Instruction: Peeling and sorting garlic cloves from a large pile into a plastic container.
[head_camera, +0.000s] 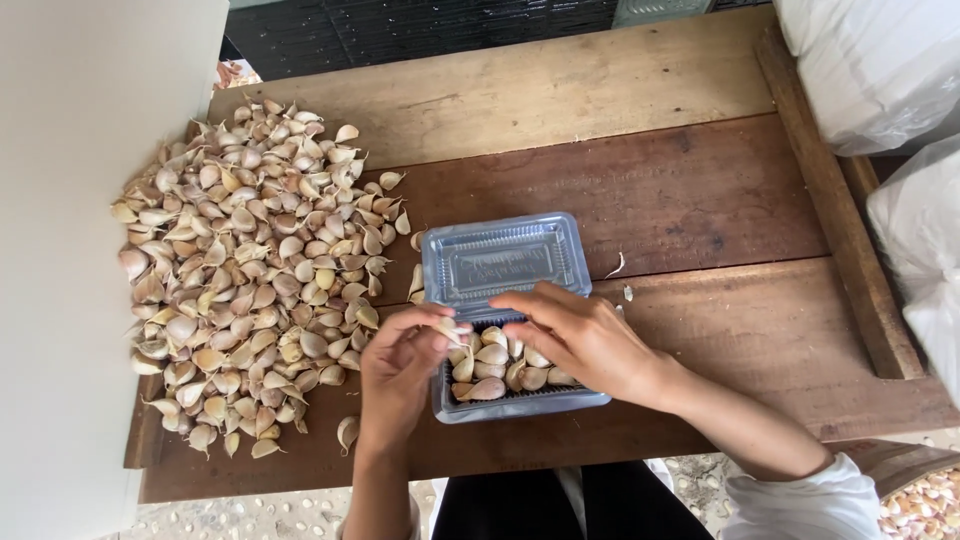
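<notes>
Our left hand pinched a single garlic clove between thumb and fingertips, right at the near-left edge of the clear plastic clamshell tray, while our right hand lay spread, fingers narrow and curved, over the cloves already packed in the tray; whether it gripped one of them we could not tell, since the fingers hid what was beneath. The tray's hinged lid lay open flat behind it. We judged the main risk to be the light tray sliding or tipping under the pressing right hand, which would spill cloves toward the near edge of the counter and onto the ground; the pinched clove could also slip, being dry-skinned. The big heap of loose cloves sat just left of the tray, a few strays nearly touching it. The counter was rough, stained wooden planks with a raised strip on the right, a white panel at left, white sacks at right, and pebbled ground below.
</notes>
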